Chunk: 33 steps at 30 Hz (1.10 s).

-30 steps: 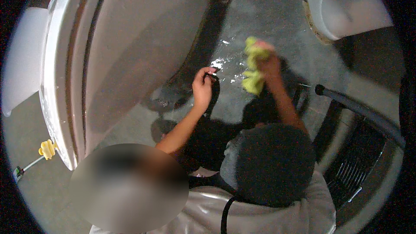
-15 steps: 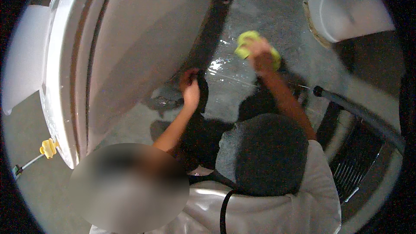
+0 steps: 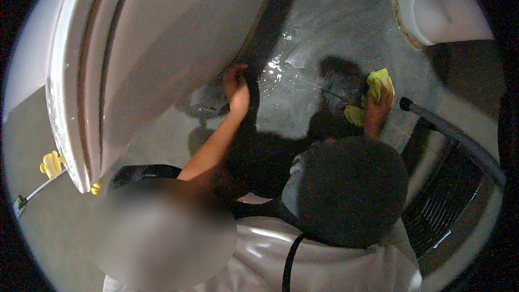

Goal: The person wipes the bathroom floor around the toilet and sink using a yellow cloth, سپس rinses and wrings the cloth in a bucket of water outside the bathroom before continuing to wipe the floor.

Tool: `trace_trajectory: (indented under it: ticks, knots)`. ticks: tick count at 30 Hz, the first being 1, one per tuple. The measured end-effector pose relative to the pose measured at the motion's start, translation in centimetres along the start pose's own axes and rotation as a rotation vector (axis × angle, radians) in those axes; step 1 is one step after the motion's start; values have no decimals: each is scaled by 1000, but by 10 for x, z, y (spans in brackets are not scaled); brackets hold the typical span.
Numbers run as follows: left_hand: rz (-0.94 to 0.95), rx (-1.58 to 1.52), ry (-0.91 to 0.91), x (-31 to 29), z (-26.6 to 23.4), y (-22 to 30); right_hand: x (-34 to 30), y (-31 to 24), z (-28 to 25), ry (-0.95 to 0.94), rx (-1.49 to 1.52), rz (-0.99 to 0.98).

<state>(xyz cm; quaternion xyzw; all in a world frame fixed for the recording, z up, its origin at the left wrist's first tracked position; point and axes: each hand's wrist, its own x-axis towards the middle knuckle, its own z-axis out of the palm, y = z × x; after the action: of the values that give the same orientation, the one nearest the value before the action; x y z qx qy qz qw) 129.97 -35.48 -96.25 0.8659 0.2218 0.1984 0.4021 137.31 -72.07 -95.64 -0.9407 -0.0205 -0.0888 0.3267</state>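
My right hand [image 3: 380, 105] grips a crumpled yellow-green cloth [image 3: 380, 82] low over the grey floor, right of a dark shadow. Part of the cloth hangs out below the fingers. My left hand [image 3: 237, 92] is at the lower edge of a large pale curved panel [image 3: 178, 38], which looks like a vehicle's body part with dark seams. The left fingers point up along that edge, somewhat apart, and hold nothing I can see. Wet, shining patches [image 3: 275, 67] lie on the floor between my two hands.
A white tub-like thing [image 3: 446, 11] stands at the far right. Nearer on that side are a black tube [image 3: 454, 140] and a dark ribbed grate [image 3: 446, 197]. On the left, a yellow piece [image 3: 52, 165] sits by a thin metal rod [image 3: 46, 186]. My dark-clad knee [image 3: 351, 192] is in front.
My right hand has drawn the cloth toward me and to the right across the floor. My left hand stays by the panel's edge, its fingers reaching up more. The view has shifted slightly.
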Motion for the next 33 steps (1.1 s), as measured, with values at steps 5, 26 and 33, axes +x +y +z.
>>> trace_trajectory:
  ticks: [5, 26, 33]
  knots:
    - [182, 152, 39, -23, -4, -51, 9, -96, 32, -179, 29, -212]
    - [-49, 704, 175, -81, -106, -73, 56, -154, 67, -239, 50, -597]
    - [-138, 426, 113, -55, -93, -29, 39, -150, 99, -350, 82, -610]
